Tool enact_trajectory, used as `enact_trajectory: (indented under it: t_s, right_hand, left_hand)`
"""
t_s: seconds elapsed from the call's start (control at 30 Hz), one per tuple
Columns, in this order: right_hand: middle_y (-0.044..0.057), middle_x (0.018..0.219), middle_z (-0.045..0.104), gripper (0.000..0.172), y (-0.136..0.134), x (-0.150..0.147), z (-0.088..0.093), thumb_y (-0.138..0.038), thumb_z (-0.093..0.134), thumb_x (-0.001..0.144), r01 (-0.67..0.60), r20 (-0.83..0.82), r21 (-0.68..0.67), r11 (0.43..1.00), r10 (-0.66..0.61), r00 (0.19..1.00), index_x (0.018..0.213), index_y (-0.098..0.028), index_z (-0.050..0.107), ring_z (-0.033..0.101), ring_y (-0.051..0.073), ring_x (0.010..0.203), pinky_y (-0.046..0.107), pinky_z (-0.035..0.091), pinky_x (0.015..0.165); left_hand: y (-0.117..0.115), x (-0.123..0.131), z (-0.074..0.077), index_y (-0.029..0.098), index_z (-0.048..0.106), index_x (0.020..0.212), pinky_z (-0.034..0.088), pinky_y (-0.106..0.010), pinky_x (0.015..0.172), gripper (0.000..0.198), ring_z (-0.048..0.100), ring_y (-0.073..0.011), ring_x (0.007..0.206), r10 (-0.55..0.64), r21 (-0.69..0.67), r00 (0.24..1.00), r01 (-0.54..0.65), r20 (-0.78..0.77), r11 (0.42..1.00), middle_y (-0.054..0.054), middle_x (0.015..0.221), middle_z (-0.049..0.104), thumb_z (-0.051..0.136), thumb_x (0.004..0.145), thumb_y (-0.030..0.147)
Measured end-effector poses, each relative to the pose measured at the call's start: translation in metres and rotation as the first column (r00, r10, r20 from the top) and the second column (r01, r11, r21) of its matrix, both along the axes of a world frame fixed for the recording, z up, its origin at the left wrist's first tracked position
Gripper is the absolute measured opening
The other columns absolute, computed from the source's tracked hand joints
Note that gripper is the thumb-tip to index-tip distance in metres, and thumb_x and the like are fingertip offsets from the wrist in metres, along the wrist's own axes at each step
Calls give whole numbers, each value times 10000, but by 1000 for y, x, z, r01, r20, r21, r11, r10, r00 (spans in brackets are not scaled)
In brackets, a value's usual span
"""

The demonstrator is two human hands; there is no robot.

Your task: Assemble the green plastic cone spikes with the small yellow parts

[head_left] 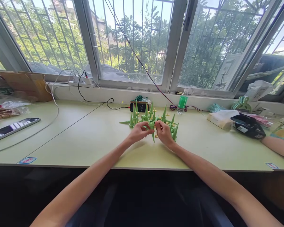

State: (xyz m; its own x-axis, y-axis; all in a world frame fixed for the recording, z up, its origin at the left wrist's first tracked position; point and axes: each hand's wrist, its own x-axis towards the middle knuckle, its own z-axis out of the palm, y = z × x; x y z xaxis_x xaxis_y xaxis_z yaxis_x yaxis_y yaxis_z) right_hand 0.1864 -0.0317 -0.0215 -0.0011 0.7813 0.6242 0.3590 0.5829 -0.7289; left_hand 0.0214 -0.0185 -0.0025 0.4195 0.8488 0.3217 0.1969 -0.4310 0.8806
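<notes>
Just above the table, my left hand [137, 132] grips a green spiked cone piece [153, 136] with its point facing down. My right hand [164, 133] is closed in a pinch against the top of that same piece; whatever its fingertips hold is too small and hidden to make out. Behind and around both hands stand several more green cones [164, 112], most upright. One green cone [124, 122] lies on its side at the left of the group. Small yellow bits [167, 115] are scattered among them.
A phone with a lit screen [139, 107] leans behind the cones, near a green-labelled bottle [182, 101]. Another phone [14, 127] and a cable lie at left. At right are a tissue box [221, 119], a black item [248, 126] and another person's arm [279, 147].
</notes>
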Motion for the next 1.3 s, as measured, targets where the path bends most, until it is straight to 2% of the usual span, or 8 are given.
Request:
enact_trajectory:
  t_s: [0.27,0.43,0.53,0.7,0.83,0.97,1.1,1.3]
  right_hand:
    - [-44,538,366,426,1,1,0,-501,383,952,20,-2,-28,999,-20,1000,641,-212,360,354,99,475,245,277,476]
    - [-40,491,381,447,3,1,-1,-506,393,946,39,5,-52,998,-39,999,609,-213,375,361,107,461,250,275,470]
    - [-42,490,391,443,2,1,-1,-519,398,942,39,-1,-56,998,-39,999,624,-210,406,368,106,451,250,285,470]
    - [-44,517,410,422,0,1,0,-539,389,941,87,-15,-38,995,-88,996,708,-201,483,374,105,461,246,294,484]
    - [-42,522,405,423,-1,1,1,-540,378,948,100,3,-8,995,-100,995,709,-204,477,364,109,473,247,293,493]
    - [-35,533,419,419,-3,-1,3,-539,378,948,46,32,-15,999,-45,998,703,-211,462,376,112,466,252,302,492]
    - [-32,553,425,411,-4,-1,3,-545,384,940,-4,34,-41,999,5,999,708,-213,454,379,111,460,247,298,474]
    - [-36,577,410,385,-1,0,1,-477,388,957,-7,65,6,1000,7,998,693,-203,452,358,104,499,242,296,506]
  left_hand:
    - [10,0,-11,184,671,983,420,-209,503,354,471,-54,539,137,475,988,-89,-66,875,-26,883,569,661,796,485]
    - [11,-1,-12,197,678,993,414,-203,505,315,431,-44,519,132,580,988,-59,-83,812,-24,898,571,649,821,460]
    - [11,0,-12,188,665,963,420,-205,512,301,447,-43,510,167,566,980,-79,-106,821,-18,886,575,663,810,448]
    - [11,1,-9,174,635,930,410,-208,492,312,453,-49,476,218,411,970,-157,-105,898,-9,822,615,684,768,437]
    - [9,0,-6,141,605,774,357,-208,413,434,454,-62,426,79,-35,995,-81,-57,996,-26,700,615,574,811,572]
    - [7,0,-2,105,606,773,355,-211,396,593,494,-71,459,-65,-423,993,102,101,900,-84,771,639,533,784,692]
    - [7,-1,0,98,620,852,371,-204,410,554,521,-73,515,-119,-518,976,198,182,832,-103,865,640,632,749,643]
    - [4,-5,2,120,617,866,362,-187,427,453,527,-71,561,-151,-445,961,242,230,862,-16,747,535,694,747,550]
